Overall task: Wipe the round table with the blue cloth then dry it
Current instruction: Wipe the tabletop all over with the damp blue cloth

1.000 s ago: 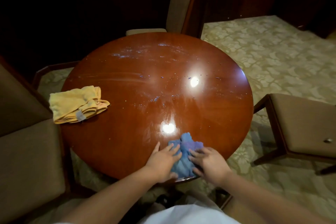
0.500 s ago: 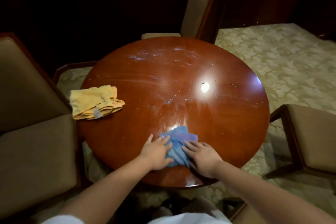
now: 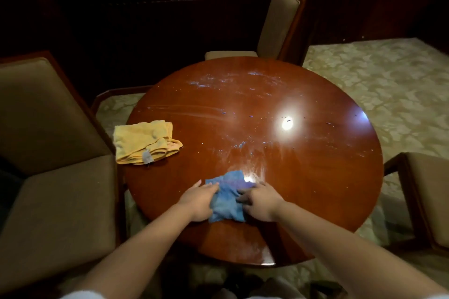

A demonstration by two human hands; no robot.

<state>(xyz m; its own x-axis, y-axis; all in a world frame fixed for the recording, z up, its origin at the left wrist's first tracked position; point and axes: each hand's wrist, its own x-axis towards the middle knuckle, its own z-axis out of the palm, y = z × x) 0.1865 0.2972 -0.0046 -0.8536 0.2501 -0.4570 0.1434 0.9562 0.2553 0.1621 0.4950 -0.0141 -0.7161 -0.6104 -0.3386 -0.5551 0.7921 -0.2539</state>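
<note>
Blue cloth (image 3: pixel 227 198) under both hands, yellow towel (image 3: pixel 143 142) (folded) left

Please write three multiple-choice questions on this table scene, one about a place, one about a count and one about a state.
1. Where does the yellow cloth lie on the round table?
A. at its left edge
B. in the middle
C. at its far edge

2. How many chairs show around the table?
A. one
B. three
C. five

3. What are the hands doing with the blue cloth?
A. lifting it high
B. pressing it on the tabletop
C. leaving it untouched

Answers: 1 A, it overhangs the left rim; 2 B, left chair, far chair, right chair; 3 B, the left hand and right hand both rest on it.
</note>
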